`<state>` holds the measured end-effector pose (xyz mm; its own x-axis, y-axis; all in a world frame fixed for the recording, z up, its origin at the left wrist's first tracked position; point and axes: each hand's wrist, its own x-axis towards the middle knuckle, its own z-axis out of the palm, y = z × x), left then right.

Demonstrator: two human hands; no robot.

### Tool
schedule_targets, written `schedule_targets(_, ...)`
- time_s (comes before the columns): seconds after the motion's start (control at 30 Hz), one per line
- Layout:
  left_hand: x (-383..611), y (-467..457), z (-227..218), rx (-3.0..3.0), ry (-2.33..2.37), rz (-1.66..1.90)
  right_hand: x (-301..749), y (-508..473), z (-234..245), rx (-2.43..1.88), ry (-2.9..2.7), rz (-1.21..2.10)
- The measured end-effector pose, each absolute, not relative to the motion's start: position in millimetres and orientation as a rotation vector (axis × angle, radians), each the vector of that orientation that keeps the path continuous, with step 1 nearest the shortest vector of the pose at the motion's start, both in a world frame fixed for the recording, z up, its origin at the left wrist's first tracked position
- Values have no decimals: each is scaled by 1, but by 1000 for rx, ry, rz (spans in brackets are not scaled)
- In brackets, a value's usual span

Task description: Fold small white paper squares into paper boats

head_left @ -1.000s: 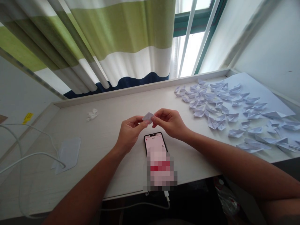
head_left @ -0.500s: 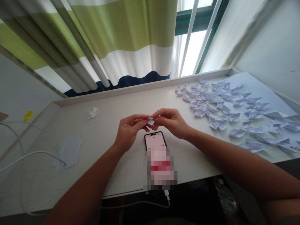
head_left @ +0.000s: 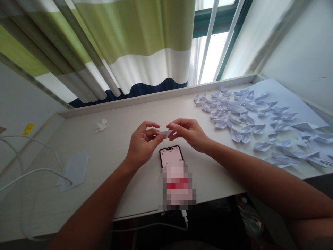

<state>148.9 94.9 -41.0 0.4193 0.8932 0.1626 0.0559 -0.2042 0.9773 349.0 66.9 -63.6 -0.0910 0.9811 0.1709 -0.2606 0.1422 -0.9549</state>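
Observation:
Both of my hands hold a small folded piece of white paper (head_left: 164,132) above the middle of the desk. My left hand (head_left: 142,144) pinches its left end between thumb and fingers. My right hand (head_left: 189,133) pinches the right end. Just below the hands a phone (head_left: 171,158) lies on the white desk (head_left: 117,156) with its screen lit. The paper is flat and narrow, edge-on to the camera.
Several folded white paper boats (head_left: 247,118) cover the right side of the desk, some on a large white sheet (head_left: 286,99). A crumpled paper scrap (head_left: 101,125) lies at the back left, a face mask (head_left: 74,170) and white cables (head_left: 31,173) at the left. A striped curtain (head_left: 125,48) hangs behind.
The paper piece was held up as a small flap. It has been pressed flatter between both hands and now lies narrow, with the left fingers opened slightly around it.

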Motion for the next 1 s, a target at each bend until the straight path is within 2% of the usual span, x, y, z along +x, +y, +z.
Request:
schedule_targets(0.43,151,97,-47,1597,865,1001,348,64,-64,-1013,-1389,990)
schedule_targets(0.63,151,100,-49,1536,827,864,345,64,-70,-988,-1351,961)
schedule_targets(0.8,150,103,-57,1678,810,895,348,64,-69,-1033,-1422,1006)
schedule_targets(1.0,148,101,-54,1734,767,880,350,62,-67,-1000,-1575,832)
